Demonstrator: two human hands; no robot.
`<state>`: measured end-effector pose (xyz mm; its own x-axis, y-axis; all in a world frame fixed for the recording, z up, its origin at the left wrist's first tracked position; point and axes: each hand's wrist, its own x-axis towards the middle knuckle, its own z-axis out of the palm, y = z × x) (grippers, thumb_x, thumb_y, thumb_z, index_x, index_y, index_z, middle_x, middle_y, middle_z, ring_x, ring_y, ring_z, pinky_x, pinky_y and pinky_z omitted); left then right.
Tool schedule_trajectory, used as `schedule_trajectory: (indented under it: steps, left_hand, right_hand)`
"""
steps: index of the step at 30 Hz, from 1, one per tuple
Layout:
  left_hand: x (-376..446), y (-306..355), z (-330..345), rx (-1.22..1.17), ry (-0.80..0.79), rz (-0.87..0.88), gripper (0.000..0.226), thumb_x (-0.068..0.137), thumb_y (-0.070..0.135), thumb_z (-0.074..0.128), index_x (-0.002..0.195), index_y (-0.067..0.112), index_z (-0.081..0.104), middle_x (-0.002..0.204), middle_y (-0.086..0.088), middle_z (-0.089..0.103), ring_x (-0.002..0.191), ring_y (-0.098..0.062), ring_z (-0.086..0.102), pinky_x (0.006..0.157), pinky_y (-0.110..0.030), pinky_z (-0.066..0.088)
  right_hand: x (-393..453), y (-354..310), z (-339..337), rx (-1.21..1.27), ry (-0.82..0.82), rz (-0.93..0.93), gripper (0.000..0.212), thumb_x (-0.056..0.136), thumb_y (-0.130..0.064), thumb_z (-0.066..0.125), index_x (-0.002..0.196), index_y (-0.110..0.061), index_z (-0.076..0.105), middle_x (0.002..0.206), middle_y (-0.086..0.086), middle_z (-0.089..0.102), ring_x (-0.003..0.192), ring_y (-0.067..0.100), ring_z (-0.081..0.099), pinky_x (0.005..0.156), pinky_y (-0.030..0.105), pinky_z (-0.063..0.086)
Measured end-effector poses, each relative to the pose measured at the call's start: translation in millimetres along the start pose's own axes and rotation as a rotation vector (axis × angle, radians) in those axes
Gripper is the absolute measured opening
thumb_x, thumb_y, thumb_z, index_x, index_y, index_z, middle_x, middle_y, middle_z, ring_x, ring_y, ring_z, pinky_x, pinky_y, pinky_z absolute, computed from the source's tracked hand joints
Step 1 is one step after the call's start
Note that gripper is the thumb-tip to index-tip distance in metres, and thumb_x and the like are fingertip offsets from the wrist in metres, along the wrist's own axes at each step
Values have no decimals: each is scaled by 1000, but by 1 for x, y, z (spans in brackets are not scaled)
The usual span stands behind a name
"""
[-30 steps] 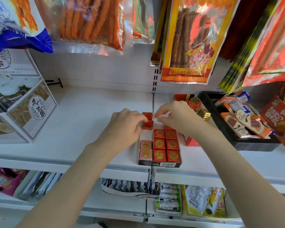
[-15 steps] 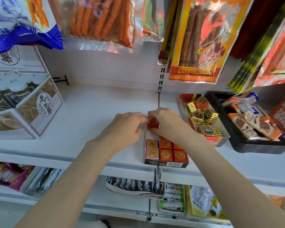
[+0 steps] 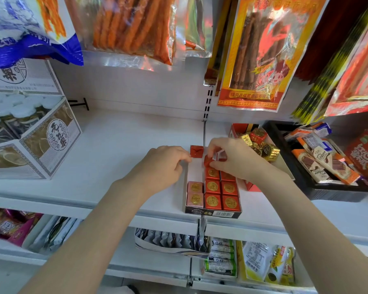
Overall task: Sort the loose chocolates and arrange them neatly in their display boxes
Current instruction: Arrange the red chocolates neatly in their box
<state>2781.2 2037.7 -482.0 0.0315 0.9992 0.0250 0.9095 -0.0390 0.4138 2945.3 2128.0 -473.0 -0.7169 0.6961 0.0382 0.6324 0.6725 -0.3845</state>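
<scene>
Hiding the display box rear, right hand pinches a red chocolate

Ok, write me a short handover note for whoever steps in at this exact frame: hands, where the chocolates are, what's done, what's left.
Right hand pinches a red chocolate at the back of the front display box, not yet seated.
Left hand is curled at the box's back left corner, fingertips beside another red chocolate; whether it grips it is unclear.
Done: two red columns partly filled, two pink chocolates at front left.
Left: seat both reds, fill the left column, sort the mixed gold and red pile in the second box behind.
</scene>
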Motion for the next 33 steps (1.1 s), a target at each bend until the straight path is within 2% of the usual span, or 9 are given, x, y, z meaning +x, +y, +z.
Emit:
schedule_trajectory:
  steps: [2, 8, 13, 15, 18, 20, 24, 28, 33]
  left_hand:
    - [0, 1, 0, -8, -3, -7, 42, 89, 2, 39, 121, 19, 59, 132, 7, 54, 123, -13, 47, 107, -35, 34]
    - [-1, 2, 0, -6, -7, -14, 42, 90, 2, 38, 122, 19, 57, 134, 7, 53, 123, -12, 46, 108, -32, 33]
    - [-1, 2, -1, -13, -6, -16, 41, 90, 2, 39, 122, 19, 57, 134, 7, 53, 123, -12, 47, 108, -31, 34]
    - [-1, 2, -1, -14, -6, -16, 41, 90, 2, 39, 122, 19, 57, 134, 7, 52, 123, -12, 47, 108, -31, 34]
    - [1, 3, -1, -17, -8, -24, 41, 89, 1, 38, 121, 19, 58, 132, 7, 54, 123, -13, 47, 107, -33, 34]
    - [3, 4, -1, -17, -7, -25, 41, 88, 1, 39, 119, 18, 60, 130, 6, 56, 121, -15, 48, 105, -34, 36]
    - [5, 4, -2, -18, -1, -29, 41, 86, 0, 38, 115, 18, 62, 126, 6, 58, 118, -16, 50, 101, -33, 38]
    - [3, 4, -3, -29, -7, -23, 44, 86, -1, 38, 116, 19, 62, 127, 6, 57, 116, -16, 51, 100, -31, 39]
    - [2, 0, -1, -32, -5, -20, 44, 86, -1, 38, 118, 19, 60, 129, 6, 56, 120, -17, 50, 102, -33, 37]
  right_hand:
    - [-1, 5, 0, -11, -58, 14, 2, 86, -18, 58, 87, -17, 59, 93, -4, 59, 90, 14, 57, 78, 22, 47]
    - [1, 8, -3, -28, -111, 35, 8, 89, -18, 54, 91, -19, 61, 104, -1, 64, 93, 12, 58, 85, 25, 49]
    - [1, 2, -3, -70, -118, 43, 11, 88, -13, 54, 93, -20, 60, 107, -1, 62, 95, 13, 57, 77, 19, 45]
    - [3, -2, -5, -111, -29, 53, 16, 90, -14, 51, 102, -17, 61, 105, -2, 60, 96, 13, 56, 73, 15, 42]
    - [8, -10, -3, -84, 149, 34, 28, 90, -14, 52, 118, -16, 57, 118, -1, 60, 112, 16, 53, 88, 21, 41]
    - [12, -12, 7, -110, 127, -27, 35, 88, -9, 52, 122, -14, 56, 125, 5, 56, 118, 22, 49, 97, 27, 38]
    - [15, -9, 24, -113, 144, -47, 35, 85, -4, 54, 120, -7, 59, 119, 9, 54, 107, 24, 54, 85, 22, 39]
    - [15, -10, 25, -131, 214, -79, 18, 82, -10, 61, 100, -9, 63, 105, 5, 58, 100, 22, 54, 71, 23, 37]
    - [13, -13, 10, 12, 258, -28, 20, 81, -10, 64, 101, -10, 63, 96, 4, 65, 90, 15, 57, 81, 25, 47]
